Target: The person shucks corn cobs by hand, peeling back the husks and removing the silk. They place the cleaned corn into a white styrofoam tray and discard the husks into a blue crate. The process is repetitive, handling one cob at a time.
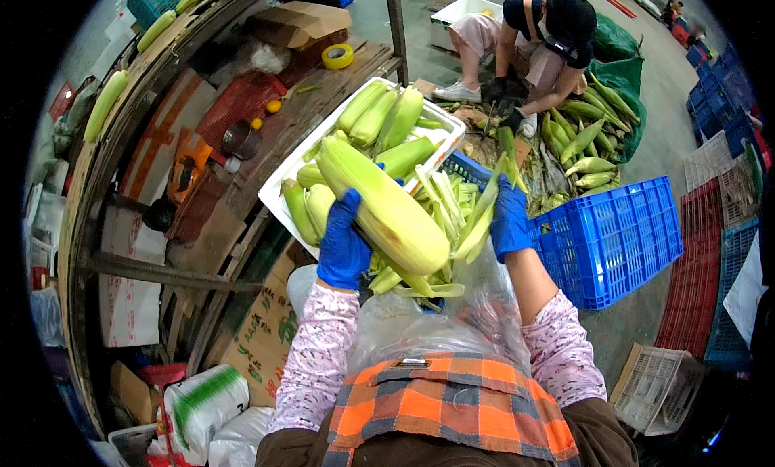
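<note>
My left hand (346, 242), in a blue glove, is closed around a large ear of corn (382, 205) in pale green husk, with a brown patch on its side. My right hand (510, 216), also gloved in blue, grips a bunch of loose green husk leaves (481, 225). Behind the held ear, a white foam box (275, 194) holds several ears in their husks. Peeled husk strips (445, 200) fill a blue plastic crate beneath my hands, mostly hidden. Clear plastic sheeting (436, 328) covers my lap.
A co-worker (548, 37) in dark gloves squats ahead beside a corn pile (584, 134) and a green sack (633, 91). A blue crate (611, 243) stands at right. Wooden shelving (79, 194) at left carries ears, yellow tape (337, 56) and cardboard.
</note>
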Available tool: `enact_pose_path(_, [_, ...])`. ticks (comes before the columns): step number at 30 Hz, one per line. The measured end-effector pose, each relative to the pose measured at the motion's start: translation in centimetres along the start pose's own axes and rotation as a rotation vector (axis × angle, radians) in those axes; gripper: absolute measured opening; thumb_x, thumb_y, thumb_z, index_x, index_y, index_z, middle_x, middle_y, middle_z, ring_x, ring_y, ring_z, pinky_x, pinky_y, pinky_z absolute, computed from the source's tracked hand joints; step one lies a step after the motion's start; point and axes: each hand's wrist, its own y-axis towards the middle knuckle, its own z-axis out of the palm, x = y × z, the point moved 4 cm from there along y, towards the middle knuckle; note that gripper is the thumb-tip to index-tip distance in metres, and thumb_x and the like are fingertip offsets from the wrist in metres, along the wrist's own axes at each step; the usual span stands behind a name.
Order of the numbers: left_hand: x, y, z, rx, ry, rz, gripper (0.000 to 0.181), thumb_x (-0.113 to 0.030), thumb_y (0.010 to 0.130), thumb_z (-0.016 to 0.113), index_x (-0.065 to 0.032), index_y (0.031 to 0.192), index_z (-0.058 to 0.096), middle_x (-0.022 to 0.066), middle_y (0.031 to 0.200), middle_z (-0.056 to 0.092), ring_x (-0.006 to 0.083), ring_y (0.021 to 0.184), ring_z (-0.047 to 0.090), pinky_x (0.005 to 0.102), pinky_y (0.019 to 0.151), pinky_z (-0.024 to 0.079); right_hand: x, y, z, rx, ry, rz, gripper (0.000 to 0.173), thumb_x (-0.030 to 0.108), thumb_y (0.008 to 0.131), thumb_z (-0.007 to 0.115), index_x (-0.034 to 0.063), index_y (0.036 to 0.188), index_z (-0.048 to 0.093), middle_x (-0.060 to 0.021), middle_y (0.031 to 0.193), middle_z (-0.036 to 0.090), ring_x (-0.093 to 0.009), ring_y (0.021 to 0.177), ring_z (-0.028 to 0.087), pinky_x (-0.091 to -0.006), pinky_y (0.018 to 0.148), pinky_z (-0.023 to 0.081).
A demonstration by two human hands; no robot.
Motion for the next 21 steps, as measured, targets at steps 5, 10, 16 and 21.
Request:
enact_pose_path(5, [-2.0, 1.4, -2.3, -0.237, 0.210, 0.132, 0.050, -0.031, 0.087, 0.064, -0.0015, 0.124, 0.048, 0.0100, 0.112, 0.059, 0.0203, 0.099, 0.059, 0.0327, 0.087, 0.049, 4.9, -3.1, 5.1, 0.154, -0.458, -0.163, 0.087, 0.039, 0.078, 0.071, 0.0001, 0.141, 0.026, -0.0177, 0.125, 0.051, -0.026, 0.108, 0.054, -0.0344, 0.090, 0.044])
enact_pose_path(10, [-0.7, 2.0, 0.3, -0.160, 0.349, 0.094, 0.045, -0.018, 0.087, 0.063, -0.0020, 0.125, 0.047, 0.0084, 0.112, 0.058, 0.0189, 0.098, 0.059, 0.0310, 0.089, 0.047, 7.5, -11.3, 11.3, 0.922, -0.291, 0.050, 0.092, 0.028, 0.072, 0.078, 0.0019, 0.143, 0.024, -0.0145, 0.136, 0.044, -0.022, 0.122, 0.044, -0.0318, 0.101, 0.036])
enact_pose_path(16, [-1.2, 2.0, 1.7, -0.027, 0.681, -0.037, 0.052, -0.002, 0.074, 0.063, 0.0012, 0.124, 0.049, 0.0102, 0.112, 0.059, 0.0203, 0.101, 0.058, 0.0300, 0.089, 0.046, 6.2, -12.0, 9.4, 0.845, -0.146, 0.165, 0.087, 0.020, 0.070, 0.079, 0.0022, 0.140, 0.030, -0.0113, 0.127, 0.050, -0.018, 0.112, 0.051, -0.0303, 0.095, 0.042])
enact_pose_path(21, [-1.3, 3.1, -1.0, -0.071, 0.929, -0.093, 0.035, 0.001, 0.071, 0.062, 0.0026, 0.106, 0.060, 0.0094, 0.100, 0.064, 0.0196, 0.088, 0.063, 0.0288, 0.078, 0.051, 6.5, -12.7, 8.6, 0.819, -0.137, 0.103, 0.083, 0.018, 0.070, 0.080, 0.0015, 0.137, 0.034, -0.0121, 0.124, 0.053, -0.018, 0.110, 0.053, -0.0296, 0.093, 0.043])
